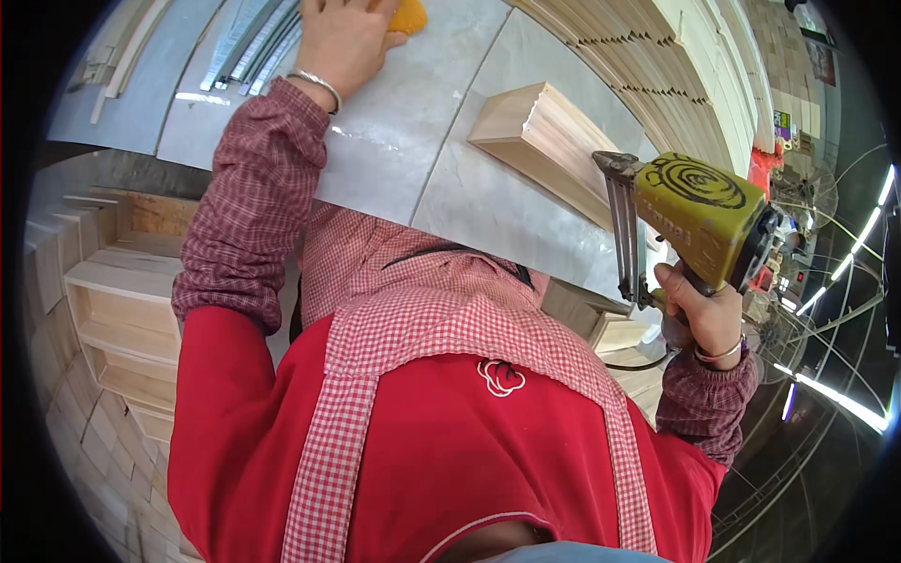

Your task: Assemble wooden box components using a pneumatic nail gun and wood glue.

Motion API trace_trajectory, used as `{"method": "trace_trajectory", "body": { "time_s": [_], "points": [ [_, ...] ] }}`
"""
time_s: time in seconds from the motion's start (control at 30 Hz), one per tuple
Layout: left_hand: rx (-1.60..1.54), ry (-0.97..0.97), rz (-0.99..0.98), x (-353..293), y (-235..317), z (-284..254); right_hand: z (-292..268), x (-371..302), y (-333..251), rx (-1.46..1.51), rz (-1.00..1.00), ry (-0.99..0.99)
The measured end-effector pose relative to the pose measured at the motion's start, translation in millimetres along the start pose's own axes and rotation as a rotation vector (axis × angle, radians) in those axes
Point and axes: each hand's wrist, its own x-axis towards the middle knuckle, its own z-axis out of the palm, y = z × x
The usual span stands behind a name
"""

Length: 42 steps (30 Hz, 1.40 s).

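Observation:
My left hand [345, 49] reaches to the far edge of the view, with its fingertips cut off by the frame. Its thumb and index finger close around an orange, sponge-like piece [410, 16] on the grey tabletop [394, 117]. Thin metal strips [261, 42] lie just left of that hand. On the right, my right hand [706, 314] is wrapped around the grip of a yellow-green nail gun [699, 216] with black spiral markings. The gun's nose points left, close to a stack of grooved, pale wood strips [563, 145] resting on the table.
A long bank of stacked wood mouldings [629, 52] runs along the far right of the table. Lighter strips [131, 47] lie at the far left. Open wooden drawers [127, 305] stand below the table on the left. Fans and hanging hoses [812, 197] are at the right.

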Motion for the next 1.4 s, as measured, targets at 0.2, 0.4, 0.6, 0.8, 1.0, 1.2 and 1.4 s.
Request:
{"method": "trace_trajectory", "body": {
  "time_s": [0.2, 0.4, 0.6, 0.8, 1.0, 1.2, 1.4],
  "points": [
    [-0.994, 0.129, -0.068, -5, 53, -15, 11, 1, 7, 0.023, -0.282, 0.027],
    [-0.995, 0.257, 0.170, -34, 117, -12, 15, 3, 4, 0.057, -0.381, 0.015],
    [-0.771, 0.359, 0.226, -57, 119, -21, 21, 10, 14, 0.049, -0.520, 0.079],
    [-0.714, 0.210, 0.213, -92, 76, -25, 14, 8, 11, 0.137, -0.297, -0.009],
    [-0.287, 0.303, 0.084, -47, -8, -4, -5, 8, 57, 0.199, -0.257, 0.251],
    [-0.135, 0.270, 0.213, -11, -12, -5, -39, 33, 165, 0.247, -0.102, 0.539],
    [-0.461, 0.022, 0.396, 7, 79, -57, -49, 85, 254, 0.186, 0.140, 0.620]
  ]
}}
